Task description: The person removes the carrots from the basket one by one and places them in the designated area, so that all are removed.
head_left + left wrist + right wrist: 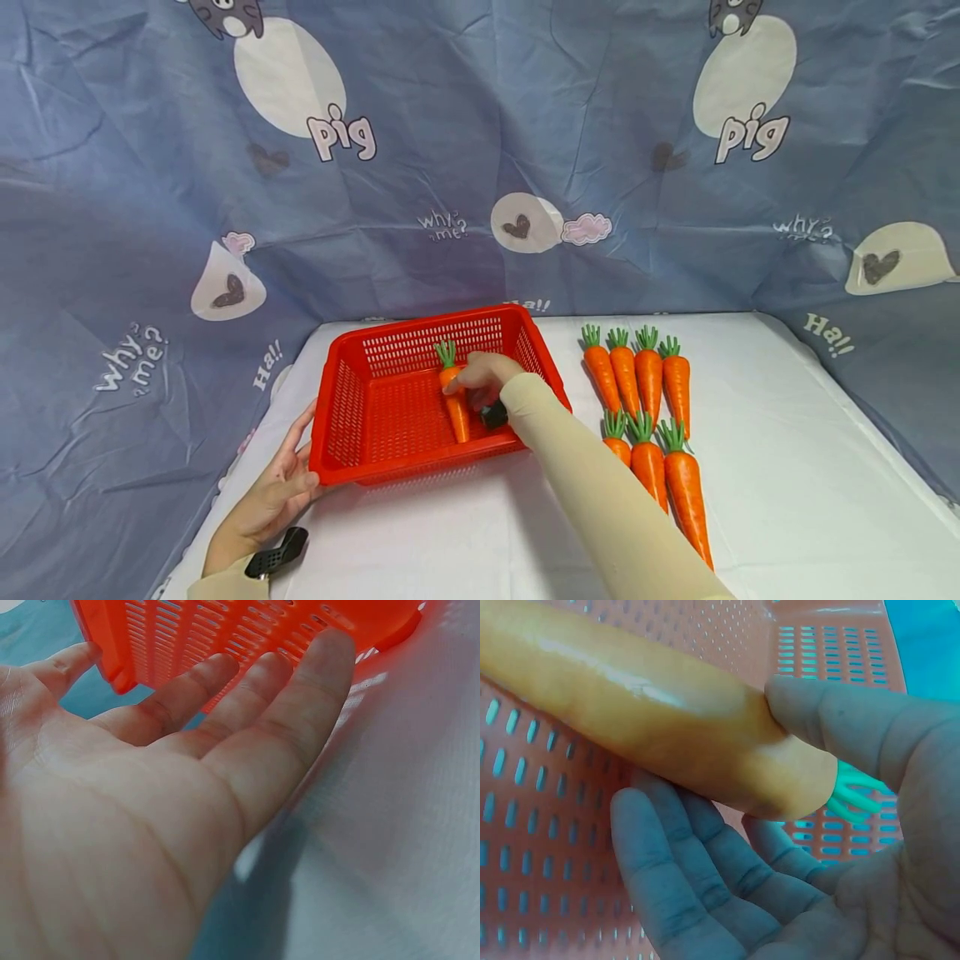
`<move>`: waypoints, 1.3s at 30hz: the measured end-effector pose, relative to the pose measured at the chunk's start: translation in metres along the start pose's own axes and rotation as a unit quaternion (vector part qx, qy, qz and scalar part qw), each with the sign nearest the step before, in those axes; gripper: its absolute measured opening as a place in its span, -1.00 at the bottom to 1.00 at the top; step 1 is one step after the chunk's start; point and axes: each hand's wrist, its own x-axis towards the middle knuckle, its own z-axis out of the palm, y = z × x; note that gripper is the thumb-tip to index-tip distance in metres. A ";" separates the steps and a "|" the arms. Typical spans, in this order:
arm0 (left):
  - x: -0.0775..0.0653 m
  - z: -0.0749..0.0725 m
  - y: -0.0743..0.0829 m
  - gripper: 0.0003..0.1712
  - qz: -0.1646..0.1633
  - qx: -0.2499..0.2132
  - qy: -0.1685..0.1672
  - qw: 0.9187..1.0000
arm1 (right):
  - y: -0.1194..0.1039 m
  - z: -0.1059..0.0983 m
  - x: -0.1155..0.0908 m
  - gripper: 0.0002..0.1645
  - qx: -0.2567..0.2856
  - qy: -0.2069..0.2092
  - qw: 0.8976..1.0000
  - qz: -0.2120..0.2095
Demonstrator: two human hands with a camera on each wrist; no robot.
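My right hand (489,377) reaches into a red slotted plastic basket (405,464) and holds an orange carrot (458,421) near its green-topped end. In the right wrist view, the thumb presses one side of the carrot (667,697) and the fingers lie along the other. The carrot's leafy end points toward the back of the basket. Outside the basket's left front corner, my left hand (272,498) touches the rim and side wall. Its extended fingers (262,742) rest against the slotted wall in the left wrist view.
Right of the basket, several carrots (648,383) lie side by side on the white tabletop (810,483), leaves pointing away. Three more carrots (686,492) lie nearer, partly behind the right sleeve (600,492). A blue printed cloth (450,108) hangs behind.
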 end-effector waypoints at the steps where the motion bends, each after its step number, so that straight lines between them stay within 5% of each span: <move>1: 0.000 0.000 0.000 0.15 -0.001 0.000 0.000 1.000 | 0.001 -0.001 -0.001 -0.41 -0.004 0.002 1.000 -0.001; 14: 0.003 0.001 -0.002 0.17 0.002 -0.017 0.001 1.000 | 0.003 -0.010 -0.003 -0.38 0.017 0.007 1.000 -0.019; 21: 0.004 0.002 -0.002 0.18 0.000 -0.019 0.000 1.000 | 0.002 -0.014 -0.005 -0.65 -0.002 0.006 0.999 -0.044; 39: 0.002 -0.002 -0.005 0.15 0.009 -0.022 -0.021 0.999 | -0.005 -0.027 -0.021 -0.63 -0.011 0.002 0.994 -0.109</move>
